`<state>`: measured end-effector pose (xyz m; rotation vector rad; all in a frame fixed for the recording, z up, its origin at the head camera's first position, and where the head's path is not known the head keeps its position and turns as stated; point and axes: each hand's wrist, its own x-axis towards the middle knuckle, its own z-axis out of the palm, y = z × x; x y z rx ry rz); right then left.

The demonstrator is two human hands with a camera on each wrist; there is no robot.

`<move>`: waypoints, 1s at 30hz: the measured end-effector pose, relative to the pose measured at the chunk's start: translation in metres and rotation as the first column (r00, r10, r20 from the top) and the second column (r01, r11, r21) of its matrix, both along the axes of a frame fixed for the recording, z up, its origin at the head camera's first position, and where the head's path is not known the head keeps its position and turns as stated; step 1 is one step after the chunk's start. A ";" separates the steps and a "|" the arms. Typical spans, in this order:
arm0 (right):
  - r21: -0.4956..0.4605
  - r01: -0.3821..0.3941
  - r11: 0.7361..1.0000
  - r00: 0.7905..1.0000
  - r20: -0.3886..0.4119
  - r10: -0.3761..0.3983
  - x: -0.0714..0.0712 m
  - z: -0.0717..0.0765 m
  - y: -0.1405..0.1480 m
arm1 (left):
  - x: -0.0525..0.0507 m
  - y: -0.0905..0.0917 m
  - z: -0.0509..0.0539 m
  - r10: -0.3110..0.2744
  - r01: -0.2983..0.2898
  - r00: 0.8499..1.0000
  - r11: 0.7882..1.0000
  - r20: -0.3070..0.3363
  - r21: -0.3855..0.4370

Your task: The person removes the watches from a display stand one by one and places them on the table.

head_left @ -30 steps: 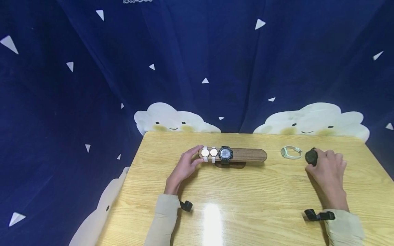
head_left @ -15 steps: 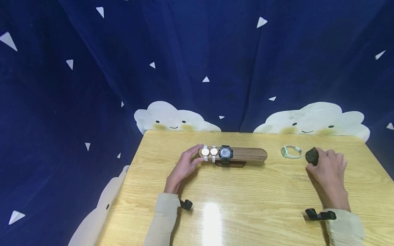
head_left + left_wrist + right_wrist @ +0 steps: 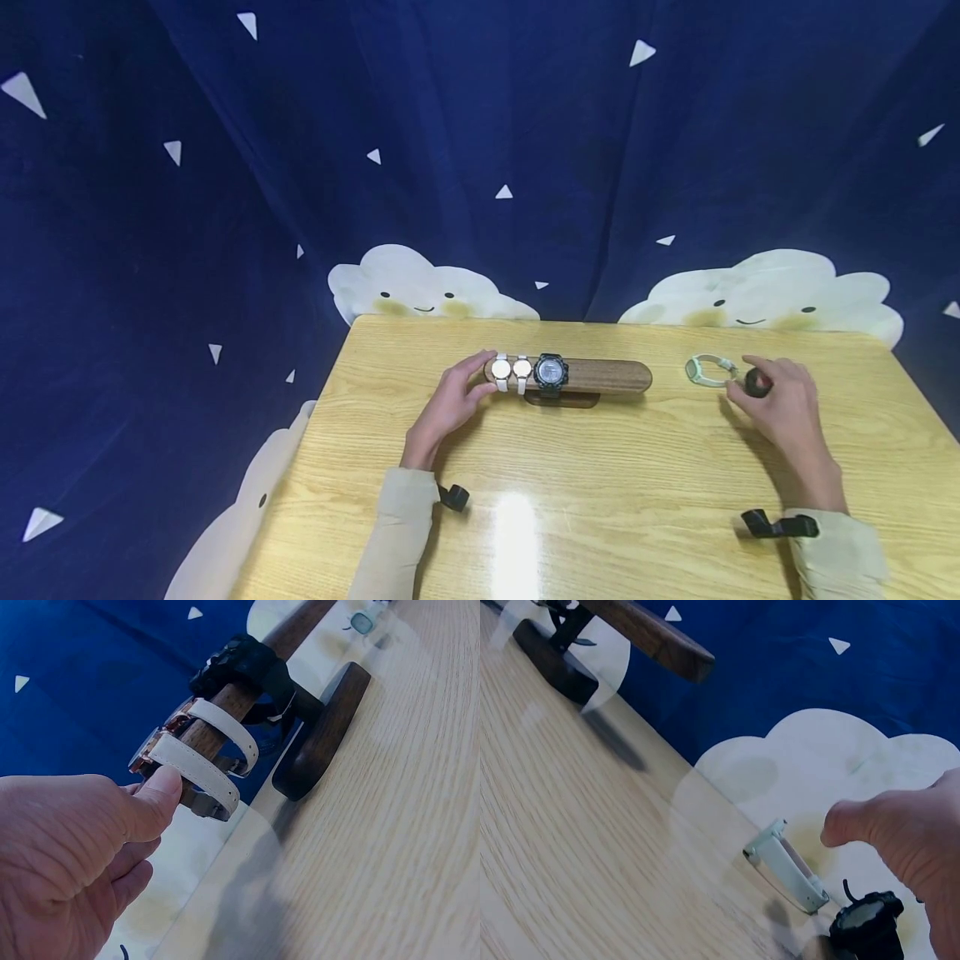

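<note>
With the left grip [image 3: 448, 398] pinching the left end of the wooden watch stand [image 3: 609, 377], the right grip [image 3: 786, 404], parted and holding nothing beside the mint-green watch [image 3: 786, 868] on the table [image 3: 600, 483], should probably close squarely on that watch without nudging the neighbouring black watch [image 3: 871, 928].

Our left sleeve [image 3: 396, 521] and right sleeve [image 3: 838, 550] are long, plain, pale beige and lightly creased. Beside the left one juts our small black left wrist camera [image 3: 455, 498], rounded at its end; our right wrist camera [image 3: 787, 527], also black, shows a short bar and a stubby, rounded head.
</note>
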<state>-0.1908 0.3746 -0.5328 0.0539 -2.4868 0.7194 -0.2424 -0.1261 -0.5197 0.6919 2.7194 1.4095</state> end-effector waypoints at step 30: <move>-0.211 -0.359 0.909 0.933 -0.091 0.348 -0.009 0.004 -0.067 | 0.000 0.000 0.000 0.003 -0.003 1.000 1.000 0.002 -0.009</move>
